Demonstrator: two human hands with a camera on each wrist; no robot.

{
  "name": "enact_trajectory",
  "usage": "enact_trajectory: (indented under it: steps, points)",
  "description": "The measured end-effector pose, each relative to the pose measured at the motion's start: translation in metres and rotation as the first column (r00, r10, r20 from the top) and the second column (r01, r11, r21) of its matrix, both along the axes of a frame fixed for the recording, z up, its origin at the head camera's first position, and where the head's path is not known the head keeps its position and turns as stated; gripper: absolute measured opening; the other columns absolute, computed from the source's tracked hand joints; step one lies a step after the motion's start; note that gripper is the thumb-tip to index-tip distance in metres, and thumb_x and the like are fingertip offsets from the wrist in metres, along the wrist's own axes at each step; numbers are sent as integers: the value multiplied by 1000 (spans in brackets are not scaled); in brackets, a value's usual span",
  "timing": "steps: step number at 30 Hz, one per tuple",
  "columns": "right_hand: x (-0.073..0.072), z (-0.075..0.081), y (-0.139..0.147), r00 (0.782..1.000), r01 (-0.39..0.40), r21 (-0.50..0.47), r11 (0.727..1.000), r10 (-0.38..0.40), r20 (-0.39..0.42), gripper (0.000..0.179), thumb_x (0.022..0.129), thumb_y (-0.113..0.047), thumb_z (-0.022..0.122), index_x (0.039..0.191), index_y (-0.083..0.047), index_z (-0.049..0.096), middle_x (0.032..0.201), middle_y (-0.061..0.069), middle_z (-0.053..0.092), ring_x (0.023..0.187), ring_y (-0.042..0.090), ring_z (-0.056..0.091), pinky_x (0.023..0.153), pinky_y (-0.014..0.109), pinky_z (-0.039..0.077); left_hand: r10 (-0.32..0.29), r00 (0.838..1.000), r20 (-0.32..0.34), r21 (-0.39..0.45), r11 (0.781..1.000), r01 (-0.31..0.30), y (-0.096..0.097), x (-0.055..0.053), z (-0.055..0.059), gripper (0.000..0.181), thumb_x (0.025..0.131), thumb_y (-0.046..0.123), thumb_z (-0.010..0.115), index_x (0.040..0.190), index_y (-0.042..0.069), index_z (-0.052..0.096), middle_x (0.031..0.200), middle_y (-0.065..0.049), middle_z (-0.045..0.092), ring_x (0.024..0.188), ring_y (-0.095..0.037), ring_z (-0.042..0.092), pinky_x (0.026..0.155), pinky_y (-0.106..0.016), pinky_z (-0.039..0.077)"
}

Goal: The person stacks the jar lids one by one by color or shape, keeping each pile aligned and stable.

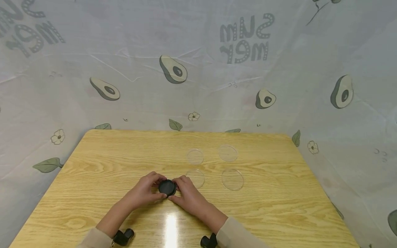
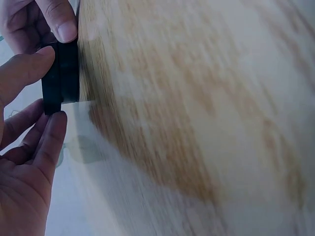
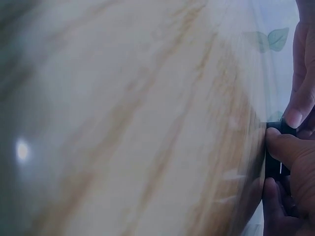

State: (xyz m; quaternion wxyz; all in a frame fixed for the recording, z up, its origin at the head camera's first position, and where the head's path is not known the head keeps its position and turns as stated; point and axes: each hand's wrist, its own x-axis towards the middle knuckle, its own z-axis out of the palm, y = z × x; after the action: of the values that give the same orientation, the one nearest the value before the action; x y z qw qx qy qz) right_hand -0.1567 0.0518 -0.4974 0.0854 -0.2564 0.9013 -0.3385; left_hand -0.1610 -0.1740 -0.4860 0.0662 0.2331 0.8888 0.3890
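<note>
A small black round case (image 1: pixel 166 187), flat and two-layered like a shallow lidded tin, lies low over the wooden table between both hands. On its left, my left hand (image 1: pixel 145 191) grips the rim with thumb in front and fingers behind. From the other side my right hand (image 1: pixel 191 198) pinches it the same way. In the left wrist view the black case (image 2: pixel 69 73) shows edge-on, its upper layer slightly offset from the lower one. The left thumb sits on the upper layer, while the right thumb presses near the lower one. Fingers partly hide the case (image 3: pixel 272 164) in the right wrist view.
Several clear round discs lie flat beyond the right hand, among them a near-right disc (image 1: pixel 232 179) and a far-left disc (image 1: pixel 195 156). One disc's edge is right by the right fingers. A printed cloth (image 1: pixel 204 93) hangs behind the wooden table (image 1: pixel 263 213).
</note>
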Motion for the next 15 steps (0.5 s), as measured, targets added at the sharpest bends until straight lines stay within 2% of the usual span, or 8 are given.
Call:
enact_trajectory:
  steps: [10, 15]
  points:
    - [1, -1, -1, 1000, 1, 5, 1000, -1, 0, 50, 96, -27, 78, 138, -7, 61, 121, 3, 58, 98, 6, 44, 83, 19, 44, -9, 1000, 2, 8, 1000, 9, 1, 0, -3, 48, 87, 16, 87, 126, -1, 66, 115, -10, 66, 103, -24, 69, 89, -32, 60]
    - [1, -2, -1, 1000, 6, 3, 1000, -6, 0, 51, 97, -27, 78, 140, -7, 60, 125, 4, 59, 103, 8, 47, 88, 22, 47, -4, 1000, -7, 5, 1000, 4, 2, 0, -4, 49, 86, 16, 87, 127, -1, 66, 115, -10, 66, 104, -25, 70, 89, -32, 61]
